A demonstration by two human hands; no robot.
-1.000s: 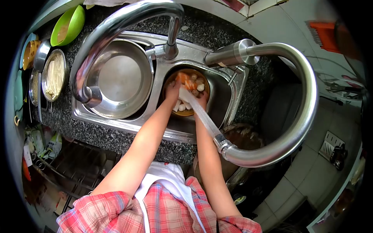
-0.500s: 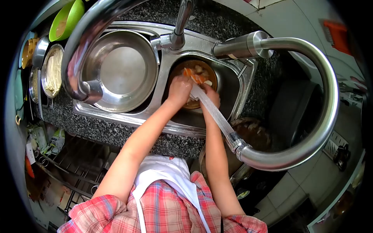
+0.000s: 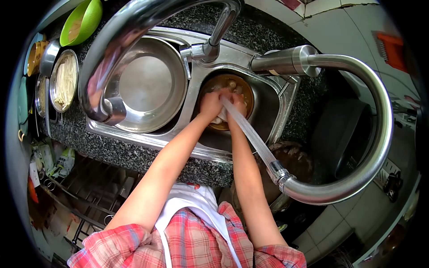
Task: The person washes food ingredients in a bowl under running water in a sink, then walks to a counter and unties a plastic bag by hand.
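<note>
Bowl (image 3: 245, 91) now has both hands (image 3: 223, 103) closer together inside

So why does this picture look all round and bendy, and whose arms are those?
The camera sits on a person's head and looks down, and its lens bends everything. The arms are that person's own. Their left hand and right hand are together in a brown bowl of food pieces in the right sink basin. Water streams onto them from the curved faucet. A steel pan sits in the left basin. A green bowl and a dish of noodles stand on the dark counter.
</note>
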